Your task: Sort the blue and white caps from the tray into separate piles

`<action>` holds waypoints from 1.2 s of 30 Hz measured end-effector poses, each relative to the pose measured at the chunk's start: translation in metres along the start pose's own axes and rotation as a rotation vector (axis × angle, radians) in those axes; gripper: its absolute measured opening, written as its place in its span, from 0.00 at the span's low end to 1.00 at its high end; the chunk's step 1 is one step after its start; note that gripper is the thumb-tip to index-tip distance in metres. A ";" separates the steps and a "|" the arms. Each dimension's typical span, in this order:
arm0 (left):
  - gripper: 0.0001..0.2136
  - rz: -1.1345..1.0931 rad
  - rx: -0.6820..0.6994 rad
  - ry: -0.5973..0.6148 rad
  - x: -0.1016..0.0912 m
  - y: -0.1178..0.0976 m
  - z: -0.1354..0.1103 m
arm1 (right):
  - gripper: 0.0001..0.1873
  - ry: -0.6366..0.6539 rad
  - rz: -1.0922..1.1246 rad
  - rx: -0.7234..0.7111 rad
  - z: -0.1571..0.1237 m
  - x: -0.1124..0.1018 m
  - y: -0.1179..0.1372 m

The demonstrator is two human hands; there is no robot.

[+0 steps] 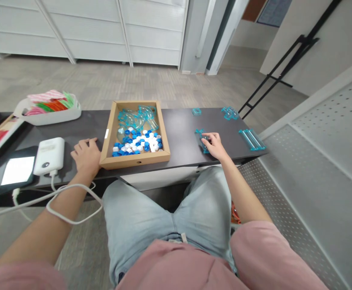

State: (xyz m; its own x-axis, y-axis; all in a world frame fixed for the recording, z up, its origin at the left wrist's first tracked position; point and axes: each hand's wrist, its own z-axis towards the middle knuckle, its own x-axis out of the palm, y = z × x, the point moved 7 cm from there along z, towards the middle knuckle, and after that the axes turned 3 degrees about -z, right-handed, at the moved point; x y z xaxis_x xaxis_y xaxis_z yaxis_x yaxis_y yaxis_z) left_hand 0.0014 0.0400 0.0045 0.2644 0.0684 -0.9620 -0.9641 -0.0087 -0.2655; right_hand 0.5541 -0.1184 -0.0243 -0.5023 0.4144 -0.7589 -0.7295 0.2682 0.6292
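My right hand [215,146] is curled over a clear blue plastic piece [199,131] on the dark tabletop, thumb and fingers at its side; the fingers hide part of it. Flat on the table, fingers spread, my left hand [87,158] lies beside a cardboard box [135,162]. Inside that box are clear blue curved tubes [138,117] at the back and many blue and white caps [139,143] in front. To the right of my right hand lie several straight clear tubes [252,140]. Farther back sit a small clear piece [196,111] and a cluster of curved ones [230,113].
A white power bank [49,156] and a phone with a lit screen [18,169] lie at the left, their white cables [73,220] looping over my left forearm. Behind them stands a white basket [58,115] of coloured items. A perforated panel [329,121] borders the right side.
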 end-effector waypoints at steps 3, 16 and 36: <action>0.33 -0.012 -0.006 0.008 0.001 0.001 0.000 | 0.20 -0.193 -0.100 -0.044 -0.007 -0.022 0.024; 0.29 -0.001 -0.004 -0.050 0.003 0.001 -0.001 | 0.27 0.503 -0.252 -0.536 0.052 0.165 0.282; 0.29 -0.004 -0.005 -0.079 0.001 -0.003 -0.002 | 0.16 0.134 0.294 -0.455 0.076 0.142 0.243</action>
State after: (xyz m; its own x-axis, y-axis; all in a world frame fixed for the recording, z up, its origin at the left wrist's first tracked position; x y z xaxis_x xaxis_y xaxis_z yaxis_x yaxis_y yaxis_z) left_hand 0.0048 0.0380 0.0043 0.2655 0.1465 -0.9529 -0.9627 -0.0131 -0.2702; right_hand 0.3410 0.0721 0.0333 -0.7481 0.2926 -0.5956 -0.6615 -0.2571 0.7046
